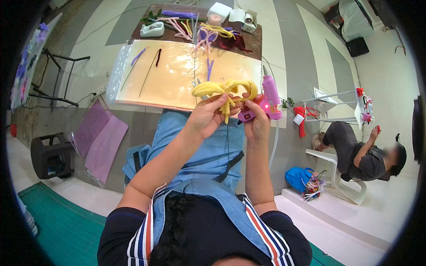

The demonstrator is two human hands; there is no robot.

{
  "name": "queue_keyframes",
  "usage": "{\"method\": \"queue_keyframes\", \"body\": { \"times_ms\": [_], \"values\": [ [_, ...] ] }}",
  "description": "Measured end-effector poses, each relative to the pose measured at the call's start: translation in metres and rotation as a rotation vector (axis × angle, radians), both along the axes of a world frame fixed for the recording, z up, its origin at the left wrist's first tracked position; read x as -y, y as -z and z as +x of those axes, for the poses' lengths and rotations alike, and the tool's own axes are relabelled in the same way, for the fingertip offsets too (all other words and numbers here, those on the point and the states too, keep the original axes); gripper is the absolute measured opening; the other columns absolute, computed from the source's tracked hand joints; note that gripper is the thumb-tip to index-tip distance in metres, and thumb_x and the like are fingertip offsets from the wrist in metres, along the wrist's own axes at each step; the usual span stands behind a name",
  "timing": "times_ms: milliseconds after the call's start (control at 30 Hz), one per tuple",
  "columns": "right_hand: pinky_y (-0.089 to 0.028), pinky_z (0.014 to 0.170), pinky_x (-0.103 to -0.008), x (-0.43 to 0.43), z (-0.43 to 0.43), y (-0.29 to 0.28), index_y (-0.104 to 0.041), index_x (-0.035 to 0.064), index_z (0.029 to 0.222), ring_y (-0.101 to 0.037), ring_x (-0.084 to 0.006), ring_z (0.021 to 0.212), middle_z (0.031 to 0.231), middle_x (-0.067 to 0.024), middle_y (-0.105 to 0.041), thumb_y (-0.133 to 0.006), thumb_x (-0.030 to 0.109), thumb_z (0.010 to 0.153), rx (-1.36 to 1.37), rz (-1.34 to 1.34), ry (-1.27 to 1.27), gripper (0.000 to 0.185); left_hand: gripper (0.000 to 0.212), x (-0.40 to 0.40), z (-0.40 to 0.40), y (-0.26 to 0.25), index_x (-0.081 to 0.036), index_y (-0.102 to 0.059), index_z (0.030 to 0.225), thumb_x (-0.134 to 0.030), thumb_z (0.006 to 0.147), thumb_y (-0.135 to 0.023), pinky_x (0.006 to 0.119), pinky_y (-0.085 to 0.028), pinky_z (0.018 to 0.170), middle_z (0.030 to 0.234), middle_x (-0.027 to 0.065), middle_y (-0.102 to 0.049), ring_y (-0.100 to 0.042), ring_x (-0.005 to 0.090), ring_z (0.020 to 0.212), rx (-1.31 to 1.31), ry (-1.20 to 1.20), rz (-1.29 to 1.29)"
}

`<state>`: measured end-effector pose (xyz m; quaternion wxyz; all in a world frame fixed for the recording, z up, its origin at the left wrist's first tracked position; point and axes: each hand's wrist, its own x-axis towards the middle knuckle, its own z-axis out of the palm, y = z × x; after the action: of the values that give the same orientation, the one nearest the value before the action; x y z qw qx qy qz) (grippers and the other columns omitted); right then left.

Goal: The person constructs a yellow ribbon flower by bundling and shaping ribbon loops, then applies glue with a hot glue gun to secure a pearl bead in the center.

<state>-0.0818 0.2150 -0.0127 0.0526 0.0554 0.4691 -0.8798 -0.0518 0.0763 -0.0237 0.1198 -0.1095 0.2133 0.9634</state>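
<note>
Between my hands, over the table's front edge, is a bow-like bundle of yellow pipe cleaners (213, 88) with short tails hanging from its middle. My left hand (214, 109) pinches it near the centre. With thumb and fingers my right hand (257, 113) grips the loop on the right. A pink hot-glue gun (271, 89) stands against that hand, its small red light lit; whether the hand holds it or only touches it is hard to tell. Behind the bundle, scissors (198, 82) are partly hidden. A purple pipe cleaner (209, 69) lies just beyond.
A plastic-covered sheet (166, 83) covers the table's near part, bearing two stems (151, 69). Behind it are a tape dispenser (152, 30), pipe cleaners (179, 28) and a white roll (218, 14). At right, a person (362, 156) sits on a white chair (349, 186). A black stool (51, 154) stands left.
</note>
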Motion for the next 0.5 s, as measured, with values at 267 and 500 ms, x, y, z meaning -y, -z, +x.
{"method": "queue_keyframes", "body": {
  "times_ms": [267,500],
  "values": [
    [-0.044,0.053,-0.0231,0.007,0.003,-0.01,-0.053,0.003,0.086,-0.057,-0.0129,0.059,0.074,-0.0064,-0.059,-0.062,0.004,0.074,-0.07,0.231,0.048,0.015,0.024,0.013,-0.006,-0.007,0.005,-0.05,0.103,-0.011,0.085,-0.049,0.031,-0.049,0.078,0.096,0.0143,-0.058,-0.059,0.0214,0.087,-0.021,-0.173,-0.181],
    [-0.042,0.05,-0.02,-0.009,0.029,-0.031,-0.059,0.0012,0.082,-0.052,-0.0067,0.054,0.064,-0.0024,-0.056,-0.07,0.011,0.07,-0.056,0.765,-0.162,0.019,0.02,0.022,-0.007,-0.009,0.003,-0.055,0.099,-0.01,0.084,-0.052,0.029,-0.049,0.077,0.09,0.0113,-0.061,-0.06,0.0181,0.083,-0.13,-0.317,-0.364]
  ]
}}
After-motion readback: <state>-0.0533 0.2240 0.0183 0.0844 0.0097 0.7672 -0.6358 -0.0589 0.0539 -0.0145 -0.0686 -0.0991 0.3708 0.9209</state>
